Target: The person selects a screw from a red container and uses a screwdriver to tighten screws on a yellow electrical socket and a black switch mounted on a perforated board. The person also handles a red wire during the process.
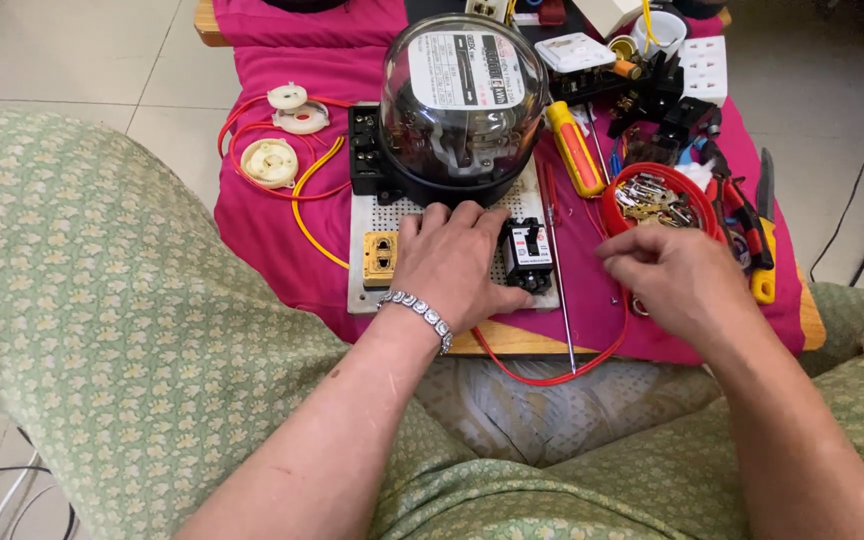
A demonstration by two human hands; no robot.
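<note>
Both hands are busy: left hand lies flat, pinning the perforated board beside the breaker, right hand pinches something tiny at 3 o'clock, probably a screw.

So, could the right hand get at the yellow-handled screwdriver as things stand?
Probably yes: the right hand is empty-looking, and the yellow-handled screwdriver lies uncovered on the pink cloth just beyond it.

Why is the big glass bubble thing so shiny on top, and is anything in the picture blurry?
In the head view, soft light from above bounces off the round glass dome of the meter as pale glare streaks. The right hand looks slightly smeared at the fingers; the left hand on the white perforated board is sharp. Shadows are faint, and the frame edges bend a little.
</note>
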